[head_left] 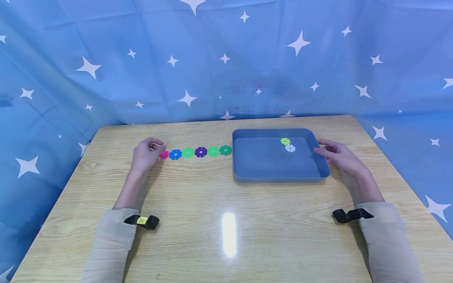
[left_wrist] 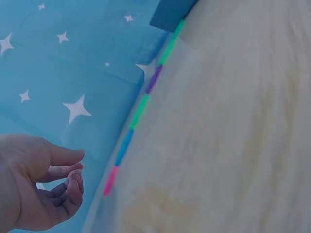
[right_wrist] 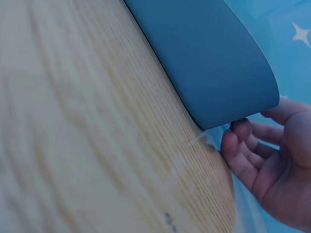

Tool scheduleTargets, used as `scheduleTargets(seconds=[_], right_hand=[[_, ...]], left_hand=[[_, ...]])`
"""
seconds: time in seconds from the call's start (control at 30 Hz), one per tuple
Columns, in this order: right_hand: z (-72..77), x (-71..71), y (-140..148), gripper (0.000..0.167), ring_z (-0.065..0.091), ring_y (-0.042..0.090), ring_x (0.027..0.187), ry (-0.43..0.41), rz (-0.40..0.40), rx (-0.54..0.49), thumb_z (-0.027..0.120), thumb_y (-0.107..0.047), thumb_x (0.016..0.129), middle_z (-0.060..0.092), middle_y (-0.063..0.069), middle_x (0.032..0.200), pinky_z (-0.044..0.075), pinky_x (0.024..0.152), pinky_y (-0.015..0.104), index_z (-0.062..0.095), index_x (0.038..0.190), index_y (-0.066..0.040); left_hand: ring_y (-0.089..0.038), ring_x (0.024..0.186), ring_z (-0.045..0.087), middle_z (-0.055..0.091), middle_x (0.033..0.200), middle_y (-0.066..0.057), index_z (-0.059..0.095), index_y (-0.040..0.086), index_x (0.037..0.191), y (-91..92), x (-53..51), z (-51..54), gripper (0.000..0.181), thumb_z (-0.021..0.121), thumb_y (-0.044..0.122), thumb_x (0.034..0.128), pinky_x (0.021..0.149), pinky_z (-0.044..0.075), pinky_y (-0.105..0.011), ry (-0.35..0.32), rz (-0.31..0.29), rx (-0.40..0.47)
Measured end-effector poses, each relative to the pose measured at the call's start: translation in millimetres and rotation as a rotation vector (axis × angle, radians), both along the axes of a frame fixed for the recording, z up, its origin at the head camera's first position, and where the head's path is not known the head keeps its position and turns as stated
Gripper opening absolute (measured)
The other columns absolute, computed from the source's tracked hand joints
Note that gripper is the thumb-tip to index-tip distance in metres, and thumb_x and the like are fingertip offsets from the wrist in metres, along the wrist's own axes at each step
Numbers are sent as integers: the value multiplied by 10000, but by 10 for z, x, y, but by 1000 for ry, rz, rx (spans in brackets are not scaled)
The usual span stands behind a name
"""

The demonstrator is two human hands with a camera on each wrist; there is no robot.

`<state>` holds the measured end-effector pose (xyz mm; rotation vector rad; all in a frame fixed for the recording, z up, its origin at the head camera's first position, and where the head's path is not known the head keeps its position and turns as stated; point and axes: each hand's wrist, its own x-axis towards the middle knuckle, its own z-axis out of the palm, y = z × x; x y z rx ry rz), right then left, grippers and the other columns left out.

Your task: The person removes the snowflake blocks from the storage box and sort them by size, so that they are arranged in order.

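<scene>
A row of notched flower-shaped discs runs across the table: pink [head_left: 164, 155], blue [head_left: 175, 154], light green [head_left: 188, 153], purple [head_left: 201, 152], another light green [head_left: 213, 151] and dark green [head_left: 225, 150]. Beside the pink end is the left hand [head_left: 146, 154]; in the left wrist view this hand [left_wrist: 43, 184] has loosely bent fingers holding nothing, apart from the pink disc [left_wrist: 111, 181]. The right hand [head_left: 341, 158] grips the blue-grey tray [head_left: 262, 163] at its right side. The right wrist view shows that hand [right_wrist: 274, 162] with its thumb and fingers at the tray's end [right_wrist: 214, 63].
Inside the tray lie a yellow-green disc [head_left: 285, 141] and a white disc [head_left: 290, 148], close together. The tray's left wall stands by the dark green end of the row. A blue curtain with white stars [head_left: 212, 78] hangs behind the wooden table [head_left: 191, 220].
</scene>
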<state>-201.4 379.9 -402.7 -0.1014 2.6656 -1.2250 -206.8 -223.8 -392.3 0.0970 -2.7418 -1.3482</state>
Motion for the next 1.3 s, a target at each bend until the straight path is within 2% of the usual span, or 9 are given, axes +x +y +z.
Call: scheduleTargets(seconds=[0.13,0.27,0.47,0.53,0.67,0.8,1.03,1.3], right_hand=[[8,3,-16,701,530,187,866,-2,13,0,530,-437,1046,506,125,1157,489,725,285,304,1571,-31],[6,8,-10,707,524,182,831,-4,15,-5,525,-442,1047,492,130,1125,467,692,298,292,1576,-36],[-6,12,5,705,512,180,779,1,24,-16,530,-428,1048,476,113,1024,441,636,320,288,1575,-27],[-4,13,2,703,515,180,782,4,26,-16,531,-427,1048,481,113,1027,446,644,318,292,1574,-27],[11,23,-3,699,528,175,825,8,25,-10,528,-429,1049,499,135,1109,467,687,296,297,1573,-28],[11,20,-15,697,531,172,857,10,29,-3,521,-428,1052,504,145,1163,476,711,285,297,1571,-21],[20,21,0,693,517,192,776,10,28,-17,529,-425,1049,485,114,1010,443,650,323,305,1567,-23],[2,18,11,689,527,189,780,11,31,-24,529,-417,1051,500,105,1018,452,678,310,303,1568,-21]], left_hand=[[-234,872,589,641,995,-180,654,-36,1154,66,15,74,270,646,181,992,602,480,-201,29,-14,34],[-295,887,624,651,1004,-184,657,-40,1161,196,8,124,280,649,183,992,648,521,-247,23,-55,73],[-223,900,597,639,989,-144,663,-23,1152,421,-11,162,269,656,194,992,687,490,-257,16,-134,78],[-233,891,603,631,970,-134,664,-23,1145,485,-8,171,257,657,184,993,688,491,-257,19,-156,96],[-265,872,617,626,953,-127,665,-24,1140,615,-2,198,243,666,166,987,687,513,-269,22,-197,140],[-241,867,604,630,966,-122,672,1,1133,737,-4,236,240,674,190,986,694,500,-270,23,-228,143],[-232,863,597,638,969,-116,688,19,1115,1007,-47,303,218,685,188,978,720,495,-305,51,-276,180],[-238,820,602,619,922,-85,691,63,1104,1331,-88,330,201,682,224,985,670,495,-302,45,-336,205]])
